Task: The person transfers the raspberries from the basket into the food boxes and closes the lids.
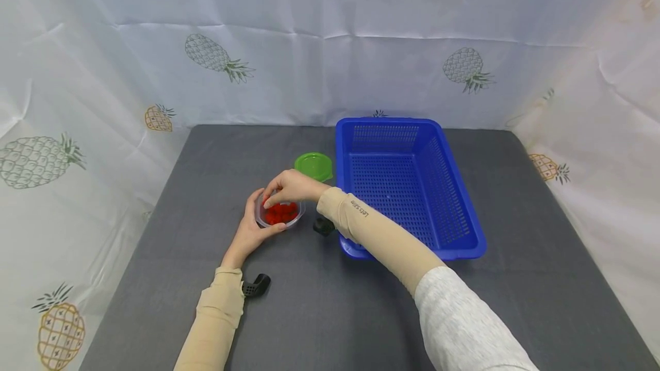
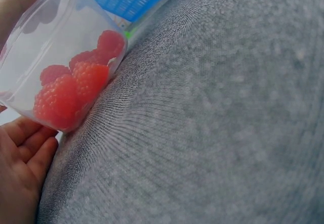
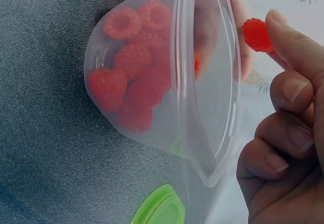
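Observation:
A clear plastic container [image 1: 302, 213] stands on the grey table, with several red raspberries [image 3: 132, 57] in its lower part. My left hand [image 1: 250, 235] holds the container from its left side, the thumb at the near side and the fingers round the far side. Above the open rim, my right hand [image 1: 293, 185] pinches one raspberry [image 3: 257, 35] between thumb and index finger. The other fingers of that hand are curled in, as the right wrist view shows. In the left wrist view, raspberries [image 2: 58, 101] show through the container's wall.
A green lid [image 1: 315, 166] lies on the grey table [image 1: 319, 325] just beyond the container. To the right stands a blue plastic basket [image 1: 476, 242], partly under my right forearm. White cloth with pineapple prints [image 1: 319, 73] hangs at the back and sides.

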